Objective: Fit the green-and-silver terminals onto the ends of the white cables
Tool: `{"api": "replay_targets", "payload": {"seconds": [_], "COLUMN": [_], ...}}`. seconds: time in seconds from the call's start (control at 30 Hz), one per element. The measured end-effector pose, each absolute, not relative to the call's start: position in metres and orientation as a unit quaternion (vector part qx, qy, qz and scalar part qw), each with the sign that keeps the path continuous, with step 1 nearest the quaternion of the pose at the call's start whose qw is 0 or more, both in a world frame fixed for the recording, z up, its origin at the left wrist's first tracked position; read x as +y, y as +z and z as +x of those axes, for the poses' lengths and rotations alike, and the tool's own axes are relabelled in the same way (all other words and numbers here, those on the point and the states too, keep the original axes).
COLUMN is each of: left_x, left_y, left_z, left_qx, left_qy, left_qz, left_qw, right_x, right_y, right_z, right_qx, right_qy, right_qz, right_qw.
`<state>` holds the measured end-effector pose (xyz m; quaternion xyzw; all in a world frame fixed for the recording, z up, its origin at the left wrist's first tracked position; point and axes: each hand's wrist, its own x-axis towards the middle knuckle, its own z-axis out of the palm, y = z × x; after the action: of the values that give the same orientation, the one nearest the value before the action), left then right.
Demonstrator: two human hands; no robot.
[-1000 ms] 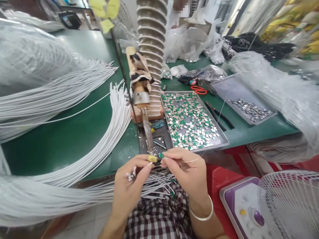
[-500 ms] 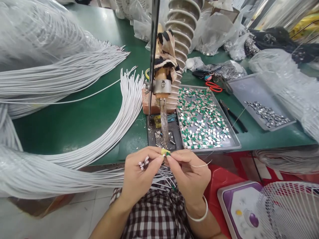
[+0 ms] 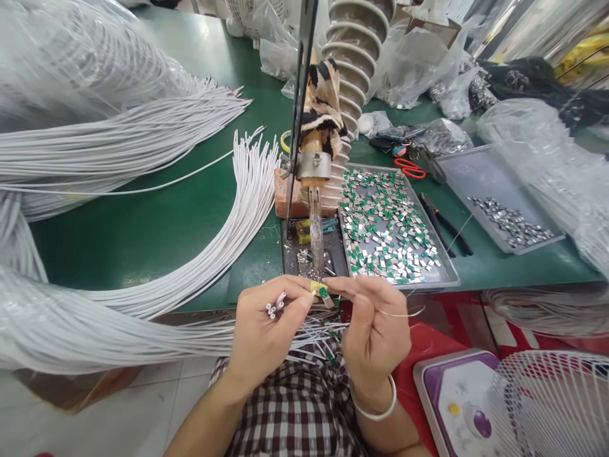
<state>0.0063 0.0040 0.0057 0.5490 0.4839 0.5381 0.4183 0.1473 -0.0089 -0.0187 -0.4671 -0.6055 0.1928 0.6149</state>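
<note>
1. Left hand [image 3: 266,330]: fingers curled around a few white cable ends [image 3: 275,306], thumb pinching one steady at the desk's [image 3: 143,235] near edge.
2. Right hand [image 3: 375,330]: fingertips closed on a small green chip [image 3: 323,292], holding thin solder wire [image 3: 399,313], pressed to the cable under the soldering iron tip [image 3: 316,241].
3. Tray of chips [image 3: 385,228]: just beyond the right hand, for easy picking.

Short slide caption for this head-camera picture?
Left hand and right hand pinch a green chip under the soldering iron.
</note>
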Motion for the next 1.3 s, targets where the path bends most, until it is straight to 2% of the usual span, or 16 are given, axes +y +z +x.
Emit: {"api": "replay_targets", "payload": {"seconds": [0.07, 0.2, 0.47, 0.77, 0.93, 1.07, 1.3], "left_x": [0.005, 0.01, 0.014, 0.012, 0.011, 0.011, 0.011], "left_y": [0.008, 0.011, 0.017, 0.013, 0.011, 0.01, 0.012], "left_z": [0.006, 0.006, 0.004, 0.001, 0.002, 0.003, 0.004], "left_qx": [0.489, 0.489, 0.484, 0.474, 0.494, 0.496, 0.484], "left_qy": [0.538, 0.535, 0.536, 0.534, 0.523, 0.522, 0.53], "left_qz": [0.547, 0.55, 0.543, 0.521, 0.529, 0.536, 0.529], "left_qw": [0.414, 0.413, 0.428, 0.468, 0.449, 0.441, 0.452], "right_x": [-0.009, -0.01, -0.003, -0.006, -0.007, -0.006, -0.001], "right_y": [-0.017, -0.008, -0.003, 0.0, -0.002, -0.004, -0.007], "right_z": [0.148, 0.147, 0.141, 0.145, 0.149, 0.148, 0.139], "right_qx": [-0.623, -0.666, -0.669, -0.662, -0.654, -0.633, -0.582], "right_qy": [0.152, 0.088, 0.067, 0.118, 0.18, 0.185, 0.23], "right_qz": [-0.444, -0.441, -0.442, -0.443, -0.449, -0.497, -0.506], "right_qw": [0.626, 0.596, 0.594, 0.593, 0.581, 0.564, 0.593]}}
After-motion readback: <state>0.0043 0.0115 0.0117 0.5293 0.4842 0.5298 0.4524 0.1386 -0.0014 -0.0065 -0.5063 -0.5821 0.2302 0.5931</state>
